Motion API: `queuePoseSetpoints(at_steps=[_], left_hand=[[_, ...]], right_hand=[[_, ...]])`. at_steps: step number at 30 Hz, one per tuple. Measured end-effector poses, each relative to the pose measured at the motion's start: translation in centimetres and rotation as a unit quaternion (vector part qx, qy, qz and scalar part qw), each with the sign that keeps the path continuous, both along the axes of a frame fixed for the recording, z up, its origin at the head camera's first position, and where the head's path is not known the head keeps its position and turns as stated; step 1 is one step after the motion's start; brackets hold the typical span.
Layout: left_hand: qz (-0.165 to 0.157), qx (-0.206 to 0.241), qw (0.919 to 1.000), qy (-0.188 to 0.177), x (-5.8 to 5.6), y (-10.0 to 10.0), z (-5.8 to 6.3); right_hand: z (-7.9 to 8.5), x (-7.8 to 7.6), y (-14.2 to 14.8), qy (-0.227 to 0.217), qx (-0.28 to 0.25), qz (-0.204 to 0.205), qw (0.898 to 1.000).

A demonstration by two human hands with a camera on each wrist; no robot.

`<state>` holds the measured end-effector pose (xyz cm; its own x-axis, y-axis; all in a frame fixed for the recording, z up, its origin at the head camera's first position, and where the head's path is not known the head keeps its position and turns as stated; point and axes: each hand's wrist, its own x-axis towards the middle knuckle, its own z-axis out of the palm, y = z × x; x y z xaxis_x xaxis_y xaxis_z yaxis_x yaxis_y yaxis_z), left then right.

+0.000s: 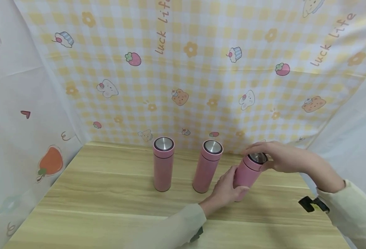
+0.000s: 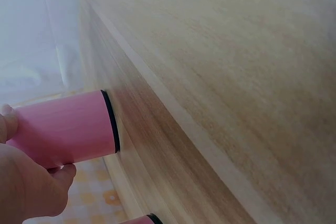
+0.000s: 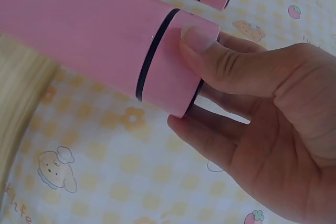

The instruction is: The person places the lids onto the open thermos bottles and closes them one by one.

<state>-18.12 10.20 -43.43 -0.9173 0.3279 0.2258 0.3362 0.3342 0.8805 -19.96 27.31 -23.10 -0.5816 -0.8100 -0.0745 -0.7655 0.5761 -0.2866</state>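
Three pink thermos flasks with steel-topped lids are in the head view. My left hand grips the body of the right flask, thumb on the near side. At its top, my right hand holds the lid between thumb and fingers, as the right wrist view shows. The lid sits on the flask, with a dark ring below it. In the left wrist view the flask's black base is right at the tabletop. The middle flask stands just left of my left hand, and the left flask farther left.
The wooden table ends at the back against a yellow checked cloth with cartoon prints. White cloth hangs at the left and right sides.
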Motion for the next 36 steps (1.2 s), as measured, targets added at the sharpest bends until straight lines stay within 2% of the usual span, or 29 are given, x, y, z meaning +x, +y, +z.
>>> queuePoseSetpoints(at_steps=[16, 25, 36], left_hand=[[0.009, -0.008, 0.9999, -0.002, 0.3, 0.2, 0.1], [0.006, -0.004, 1.0, 0.006, 0.3, 0.0, 0.2], [0.012, -0.001, 0.9999, 0.008, 0.3, 0.2, 0.1]], right_hand=[[-0.2, 0.2, -0.6, 0.043, 0.019, -0.011, 0.999], [-0.2, 0.3, -0.9, 0.046, 0.04, -0.043, 0.997], [-0.7, 0.4, -1.3, 0.106, 0.057, -0.055, 0.991]])
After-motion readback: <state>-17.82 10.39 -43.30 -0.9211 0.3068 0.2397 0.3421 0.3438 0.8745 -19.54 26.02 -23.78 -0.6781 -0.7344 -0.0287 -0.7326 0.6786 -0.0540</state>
